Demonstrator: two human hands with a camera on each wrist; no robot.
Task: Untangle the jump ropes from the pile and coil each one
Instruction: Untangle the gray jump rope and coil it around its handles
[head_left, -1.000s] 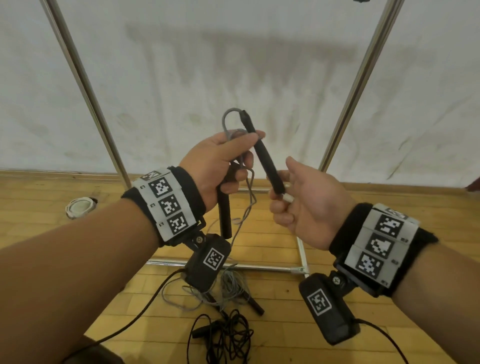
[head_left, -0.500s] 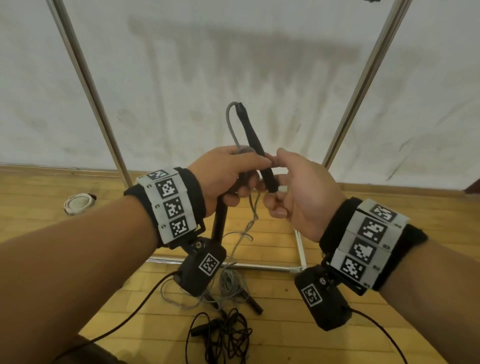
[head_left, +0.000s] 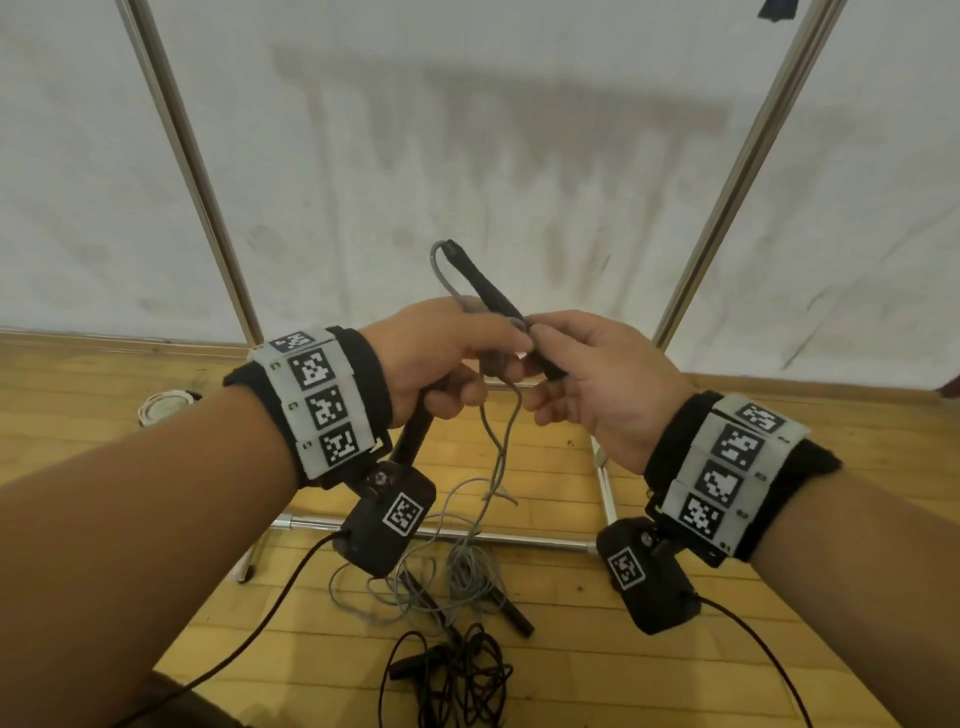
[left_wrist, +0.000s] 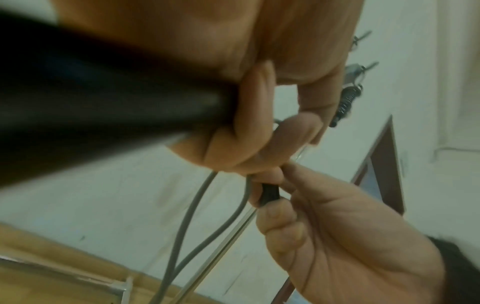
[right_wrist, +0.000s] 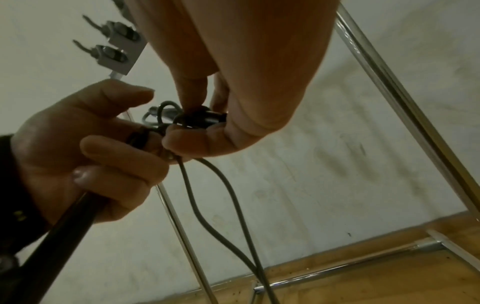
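Note:
A grey jump rope (head_left: 497, 441) with black handles is held up at chest height. My left hand (head_left: 441, 358) grips one black handle (head_left: 415, 436), which points down, together with a loop of grey cord. My right hand (head_left: 582, 374) pinches the lower end of the second black handle (head_left: 485, 288), which sticks up between the hands. In the left wrist view my left fingers (left_wrist: 246, 144) curl round the handle (left_wrist: 103, 115). The right wrist view shows my right fingertips (right_wrist: 192, 135) on the handle end (right_wrist: 202, 119). The cord (right_wrist: 221, 195) hangs down to the floor pile.
On the wooden floor below lie a tangle of grey cord (head_left: 467, 571) and a black jump rope pile (head_left: 452, 675). A chrome rack frame (head_left: 447, 535) stands in front of the white wall. A white roll (head_left: 161, 408) lies at the left.
My hands have come together. The upper handle moved left, from free between the hands to against my left hand's fingers, and my right hand followed it.

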